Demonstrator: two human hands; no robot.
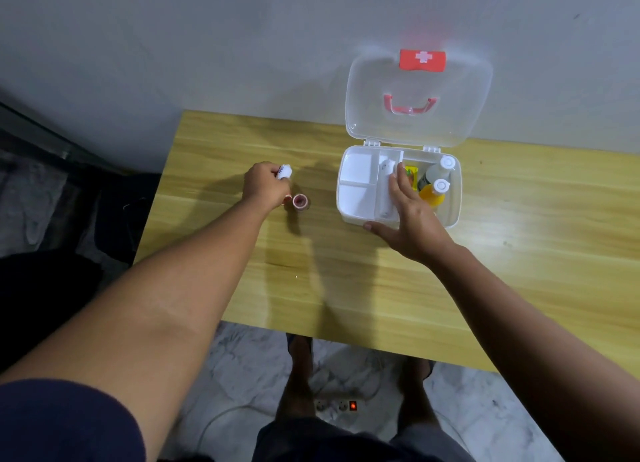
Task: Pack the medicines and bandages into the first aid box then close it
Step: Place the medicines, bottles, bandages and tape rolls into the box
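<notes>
— Pale wooden table point(346, 271) against a grey wall point(207, 45), anything more?
— Mostly that; below its near edge the floor shows a power strip point(341, 406) with a red light
— Where is the first aid box point(455, 198)?
— On the table's far right part, its clear lid point(415, 80) standing open against the wall, red handle seen through it
— What is inside?
— A white divided tray point(356, 184) fills the left half; a small white item lies in its narrow compartment, too washed out to name. On the right, an orange bottle point(431, 196) and a darker bottle point(431, 175) behind it, both white-capped, plus a yellow packet point(412, 174) half hidden by fingers
— And the hands?
— The right hand point(412, 215) lies flat on the tray, fingers straight, thumb at the box's front wall. The left hand point(263, 184) is well apart to the left, fingers curled round a white bandage roll point(284, 172), of which only the top shows
— Anything else on the table?
— A small reddish tape roll point(300, 201) stands just beside that hand
</notes>
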